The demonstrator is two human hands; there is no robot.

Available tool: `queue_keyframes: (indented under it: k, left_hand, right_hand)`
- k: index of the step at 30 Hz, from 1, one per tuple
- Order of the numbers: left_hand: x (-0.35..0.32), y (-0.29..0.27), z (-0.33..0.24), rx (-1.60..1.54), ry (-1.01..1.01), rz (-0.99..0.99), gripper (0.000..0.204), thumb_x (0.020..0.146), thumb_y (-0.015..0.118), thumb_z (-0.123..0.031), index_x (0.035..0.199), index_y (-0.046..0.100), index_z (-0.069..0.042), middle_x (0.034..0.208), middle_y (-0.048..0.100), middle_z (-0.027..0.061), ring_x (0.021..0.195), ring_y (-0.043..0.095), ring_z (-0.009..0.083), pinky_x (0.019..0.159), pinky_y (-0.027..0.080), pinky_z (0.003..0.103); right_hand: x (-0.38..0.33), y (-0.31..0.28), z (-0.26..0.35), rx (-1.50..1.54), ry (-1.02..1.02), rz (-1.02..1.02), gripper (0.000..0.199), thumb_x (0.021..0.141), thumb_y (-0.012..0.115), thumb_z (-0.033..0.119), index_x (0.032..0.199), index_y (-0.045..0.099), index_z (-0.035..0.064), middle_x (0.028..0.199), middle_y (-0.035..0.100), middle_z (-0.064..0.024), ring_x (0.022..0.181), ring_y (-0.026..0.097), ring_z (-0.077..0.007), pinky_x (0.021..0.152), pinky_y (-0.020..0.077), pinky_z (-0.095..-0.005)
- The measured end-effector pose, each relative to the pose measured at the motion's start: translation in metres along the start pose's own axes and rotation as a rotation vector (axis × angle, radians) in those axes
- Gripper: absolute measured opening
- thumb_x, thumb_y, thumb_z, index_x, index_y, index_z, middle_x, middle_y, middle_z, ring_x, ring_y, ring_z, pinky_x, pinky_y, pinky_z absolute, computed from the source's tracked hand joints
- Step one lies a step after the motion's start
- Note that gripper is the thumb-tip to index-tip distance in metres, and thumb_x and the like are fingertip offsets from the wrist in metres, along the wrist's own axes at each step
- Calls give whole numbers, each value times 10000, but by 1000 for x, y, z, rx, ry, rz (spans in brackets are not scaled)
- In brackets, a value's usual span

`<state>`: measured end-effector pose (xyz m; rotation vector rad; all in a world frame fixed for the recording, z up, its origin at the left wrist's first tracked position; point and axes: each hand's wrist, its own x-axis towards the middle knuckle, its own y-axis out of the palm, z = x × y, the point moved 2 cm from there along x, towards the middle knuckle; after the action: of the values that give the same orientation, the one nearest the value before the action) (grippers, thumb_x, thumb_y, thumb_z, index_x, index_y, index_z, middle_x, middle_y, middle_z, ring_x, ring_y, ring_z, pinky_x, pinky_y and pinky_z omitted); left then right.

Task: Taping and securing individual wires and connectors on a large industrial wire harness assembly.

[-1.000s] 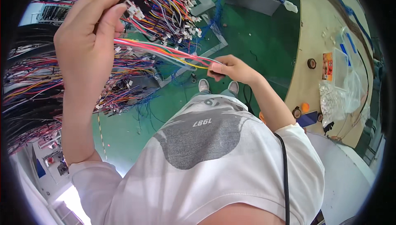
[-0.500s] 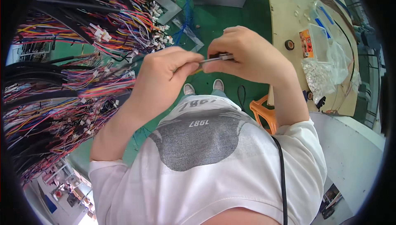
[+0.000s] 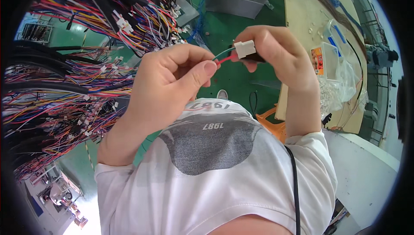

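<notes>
In front of my chest, my left hand (image 3: 172,73) pinches thin wires between thumb and forefinger. A red wire (image 3: 225,60) and a green wire (image 3: 222,54) show, running from its fingertips toward a white plastic connector (image 3: 245,49). My right hand (image 3: 280,52) is closed around that connector, its thumb beside the housing. Something black (image 3: 255,58) lies under the connector within the same hand; its kind is mostly hidden by the fingers. Whether the wires are seated in the connector I cannot tell.
Thick bundles of coloured wires (image 3: 99,80) with white connectors hang at my left. A pale table (image 3: 302,2) stands at the right, bearing a clear plastic box (image 3: 330,62) and a bag of small white parts (image 3: 328,97). Ahead on the green floor is a grey bin (image 3: 235,0); an orange stool (image 3: 274,123) stands nearby.
My right hand has turned and moved slightly right, bringing the white connector into plain sight. The hands are farther apart, and red and green wires now show between them.
</notes>
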<state>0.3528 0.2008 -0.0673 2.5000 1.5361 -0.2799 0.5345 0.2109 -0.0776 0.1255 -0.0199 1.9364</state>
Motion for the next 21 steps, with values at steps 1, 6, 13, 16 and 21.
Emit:
queue_keyframes:
  k: [1, 6, 13, 16, 21]
  left_hand:
    - [-2, 0, -1, 37, 53, -37, 147, 818, 560, -114, 865, 592, 22, 632, 551, 12, 476, 432, 16, 424, 327, 160]
    - [-1, -5, -2, 22, 145, -18, 216, 833, 552, -183, 865, 600, 26, 633, 555, 24, 472, 424, 24, 419, 324, 163]
    - [10, -22, 11, -466, -5, 82, 183, 816, 560, -150, 922, 586, -4, 710, 568, 58, 498, 411, 52, 438, 315, 165]
    - [13, -26, 14, -536, 44, 36, 178, 820, 548, -128, 951, 568, -9, 736, 562, 47, 517, 406, 53, 447, 312, 170]
    - [18, -27, 15, -602, 93, 56, 174, 825, 534, -111, 973, 546, -20, 731, 535, 17, 532, 392, 51, 450, 303, 178]
  right_hand:
    - [2, 0, 2, -1, -1, 9, 324, 850, 500, 277, 764, 568, -28, 650, 539, -38, 551, 451, -80, 485, 360, -212]
    - [16, 2, 10, -671, -490, 232, 306, 844, 502, 256, 801, 557, -42, 655, 542, -52, 571, 439, -100, 517, 363, -239]
    - [15, 16, 4, -479, -346, 41, 288, 850, 492, 234, 844, 555, -47, 713, 553, -50, 608, 460, -97, 542, 353, -213]
    - [3, 27, -4, -215, -174, -217, 246, 857, 476, 181, 889, 559, -49, 776, 566, -49, 606, 460, -84, 528, 361, -213]
    - [5, 50, -5, -526, -455, -255, 206, 828, 414, 26, 947, 550, -72, 830, 578, -81, 635, 462, -73, 576, 383, -215]
